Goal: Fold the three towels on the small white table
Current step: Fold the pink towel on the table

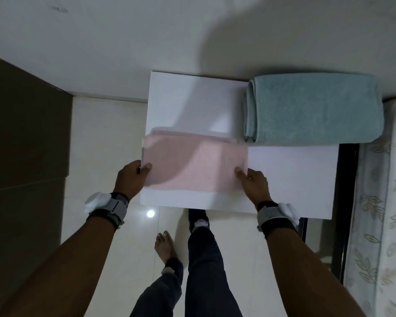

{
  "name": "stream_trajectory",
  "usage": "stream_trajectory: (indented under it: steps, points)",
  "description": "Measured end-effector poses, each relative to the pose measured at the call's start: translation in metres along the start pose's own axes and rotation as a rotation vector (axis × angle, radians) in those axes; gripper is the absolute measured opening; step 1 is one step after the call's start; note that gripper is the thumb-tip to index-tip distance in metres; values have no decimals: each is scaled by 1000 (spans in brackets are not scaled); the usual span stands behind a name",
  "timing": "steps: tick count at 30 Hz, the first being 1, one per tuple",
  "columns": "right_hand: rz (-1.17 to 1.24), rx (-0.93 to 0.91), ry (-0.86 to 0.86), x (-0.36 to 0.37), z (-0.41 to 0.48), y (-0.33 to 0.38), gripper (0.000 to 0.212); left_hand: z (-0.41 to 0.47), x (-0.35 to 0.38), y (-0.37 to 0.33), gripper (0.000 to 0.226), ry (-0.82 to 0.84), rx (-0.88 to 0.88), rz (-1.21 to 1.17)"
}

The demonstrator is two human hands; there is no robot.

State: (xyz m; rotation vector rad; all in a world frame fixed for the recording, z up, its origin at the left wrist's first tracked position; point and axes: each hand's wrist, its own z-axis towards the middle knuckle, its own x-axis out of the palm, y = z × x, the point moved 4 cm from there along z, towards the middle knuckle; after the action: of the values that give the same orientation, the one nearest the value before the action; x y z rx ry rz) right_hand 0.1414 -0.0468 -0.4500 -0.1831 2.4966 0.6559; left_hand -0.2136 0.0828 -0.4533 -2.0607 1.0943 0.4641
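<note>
A folded pink towel [194, 163] lies flat on the near left part of the small white worktop [293, 179], its left edge reaching the worktop's left side. The left hand [130, 179] pinches the towel's near left corner, thumb on top, its grip clenched on the cloth. The right hand [254, 186] grasps the near right corner the same way. A folded teal towel [313, 108] sits on the far right of the worktop, apart from the pink one, its layered edges facing left and its right end overhanging toward a leaf-patterned bed [384, 202]. Bare worktop lies between the two towels. Both wrists carry grey straps [117, 208]. Below the worktop edge, the person's legs and a bare foot [165, 243] stand on pale floor tiles [101, 138]. A dark panel [25, 156] fills the left side
</note>
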Motion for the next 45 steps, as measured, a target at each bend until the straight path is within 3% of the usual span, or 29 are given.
stream_trajectory:
  steps: [3, 9, 12, 17, 19, 21, 23, 26, 30, 33, 36, 39, 45]
  points:
    - [42, -131, -111, -6, -8, 19, 52, 5, -5, -10, 41, -42, 25, 24]
    - [357, -335, -188, -14, -24, 50, 47, 6, -19, -27, 30, -242, 153, -124]
    - [287, -221, -212, 2, -2, 40, 44, 19, -17, -29, 34, -299, 167, -130]
    - [101, -50, -208, 22, 29, 23, 43, 43, 1, -14, 33, -198, 18, -44]
    - [111, -5, -244, 21, 31, 23, 39, 43, 3, -9, 41, -232, -50, -47]
    - [191, 58, -255, 21, 26, 25, 52, 36, 5, -9, 59, -229, -165, -151]
    - [241, 141, -180, 24, 26, 26, 70, 33, 9, -8, 81, -163, -321, -289]
    - [245, 214, -32, 28, 32, 24, 85, 40, 9, -3, 106, -104, -404, -361]
    - [588, 294, 50, 24, 23, 23, 68, 39, 14, -7, 69, 34, -473, -468]
    - [649, 304, 144, 22, 12, 18, 63, 26, 14, -1, 49, 309, -569, -643]
    - [693, 255, 214, 19, -9, 12, 37, 4, 8, 2, 28, 403, -564, -753]
    - [729, 169, 268, 12, -22, 21, 46, -11, -5, -8, 35, 383, -498, -829]
    - [916, -88, 228, -73, -97, 33, 76, -79, -43, -99, 35, 429, -114, -845]
